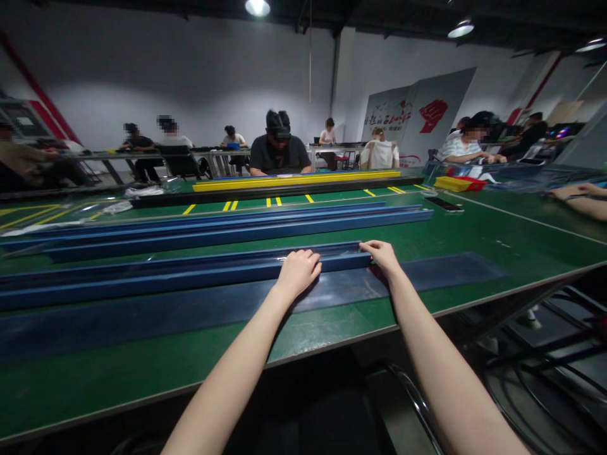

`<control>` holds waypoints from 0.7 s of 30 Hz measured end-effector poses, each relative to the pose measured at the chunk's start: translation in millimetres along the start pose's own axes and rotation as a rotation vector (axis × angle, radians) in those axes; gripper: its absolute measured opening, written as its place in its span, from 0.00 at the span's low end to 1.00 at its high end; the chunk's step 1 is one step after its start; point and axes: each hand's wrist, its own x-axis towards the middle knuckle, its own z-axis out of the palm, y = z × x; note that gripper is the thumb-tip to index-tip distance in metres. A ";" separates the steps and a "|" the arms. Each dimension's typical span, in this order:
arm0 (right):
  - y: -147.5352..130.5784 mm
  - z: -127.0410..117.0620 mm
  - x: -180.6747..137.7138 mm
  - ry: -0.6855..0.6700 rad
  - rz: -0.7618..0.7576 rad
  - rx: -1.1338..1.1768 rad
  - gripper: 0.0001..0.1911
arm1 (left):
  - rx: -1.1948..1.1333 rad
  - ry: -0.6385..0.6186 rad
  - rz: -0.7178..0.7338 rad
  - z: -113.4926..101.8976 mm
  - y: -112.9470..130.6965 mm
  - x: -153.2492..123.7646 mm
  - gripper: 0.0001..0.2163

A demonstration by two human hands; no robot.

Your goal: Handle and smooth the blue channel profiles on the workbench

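A long blue channel strip (180, 270) lies along the green table (474, 234) in front of me, on a clear plastic sleeve (427, 273) that reaches past its right end. My left hand (298, 270) rests on top of the strip with its fingers curled over the far edge. At the strip's right end, my right hand (383, 255) has its fingers closed round the end. Two more long blue strips (227, 226) lie parallel just beyond.
A yellow strip on a black one (294, 182) lies further back. A phone (444, 204) and a yellow and red box (459, 183) sit at the right. Another person's forearm (581, 197) rests at the far right. Several people sit at tables behind. A chair frame (417, 404) is below.
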 end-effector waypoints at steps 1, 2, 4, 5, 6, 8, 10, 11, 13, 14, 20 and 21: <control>0.5 0.0 0.5 0.000 0.002 -0.003 0.16 | 0.001 0.001 0.000 0.1 0.0 0.1 0.10; 0.9 -0.1 0.9 -0.001 0.005 -0.007 0.16 | 0.001 0.002 0.000 0.3 -0.1 0.1 0.10; 1.8 -0.2 1.7 -0.002 0.015 -0.017 0.17 | 0.002 0.005 0.003 0.9 -0.3 0.3 0.10; 2.2 -0.3 1.9 -0.005 0.020 -0.022 0.17 | 0.003 0.007 0.005 1.2 -0.4 0.3 0.10; 2.5 -0.4 2.1 -0.007 0.024 -0.026 0.17 | 0.003 0.009 0.008 1.6 -0.6 0.4 0.10; 2.9 -0.7 2.3 -0.013 0.031 -0.032 0.17 | 0.003 0.015 0.012 2.1 -0.9 0.5 0.10; 2.9 -0.9 2.1 -0.018 0.037 -0.035 0.17 | 0.002 0.018 0.016 2.4 -1.3 0.6 0.10; 2.8 -1.0 2.0 -0.020 0.040 -0.036 0.17 | 0.002 0.017 0.016 2.5 -1.5 0.7 0.10; 2.3 -1.0 1.4 -0.023 0.044 -0.039 0.17 | 0.002 0.015 0.013 2.6 -1.7 0.8 0.10; 2.1 -0.9 1.0 -0.023 0.047 -0.041 0.17 | 0.001 0.014 0.012 2.6 -1.7 0.8 0.10; 1.9 -0.1 -0.4 -0.029 0.056 -0.056 0.16 | -0.002 -0.002 0.002 2.0 -0.5 1.1 0.10; 1.8 -0.1 -0.4 -0.031 0.053 -0.058 0.16 | -0.002 -0.006 0.001 1.7 -0.3 1.2 0.10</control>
